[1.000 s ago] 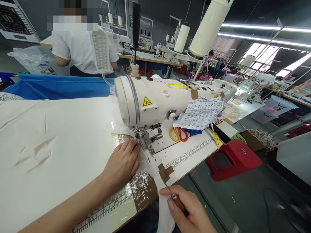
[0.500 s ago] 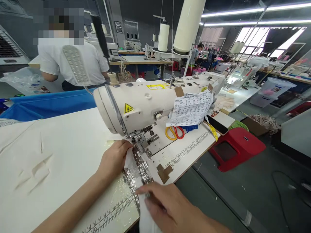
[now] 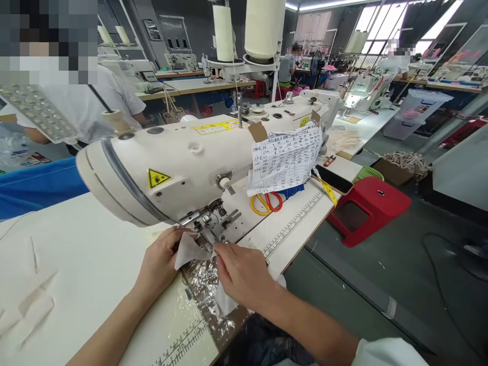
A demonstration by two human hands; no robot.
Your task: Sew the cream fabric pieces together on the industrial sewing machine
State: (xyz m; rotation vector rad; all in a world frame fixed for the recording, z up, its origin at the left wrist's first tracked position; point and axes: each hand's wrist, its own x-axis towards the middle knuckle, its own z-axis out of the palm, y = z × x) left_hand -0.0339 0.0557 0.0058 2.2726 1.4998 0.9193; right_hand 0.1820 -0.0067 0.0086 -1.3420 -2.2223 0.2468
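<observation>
A white sewing machine (image 3: 183,168) stands in front of me, its needle area low at the front. My left hand (image 3: 162,262) is closed on a piece of thin white fabric (image 3: 188,250) just left of the presser foot. My right hand (image 3: 244,274) pinches the same fabric in front of the foot, fingertips close to the metal guide. Part of the fabric hangs below my right hand towards the table edge. Beneath it lies a shiny, crinkled strip of taped surface (image 3: 204,284). The needle and the fabric's far edge are hidden.
Red-and-yellow-handled scissors (image 3: 267,203) lie beside the machine under a handwritten sheet (image 3: 285,157). A phone (image 3: 332,180) and a yellow tape measure (image 3: 327,188) rest at the table's right end. A red stool (image 3: 377,203) stands beyond. A person in white (image 3: 118,86) sits across.
My right hand has moved forward, up to the presser foot, with the fabric. The fabric by my left hand is now folded up. My view has shifted closer and to the right.
</observation>
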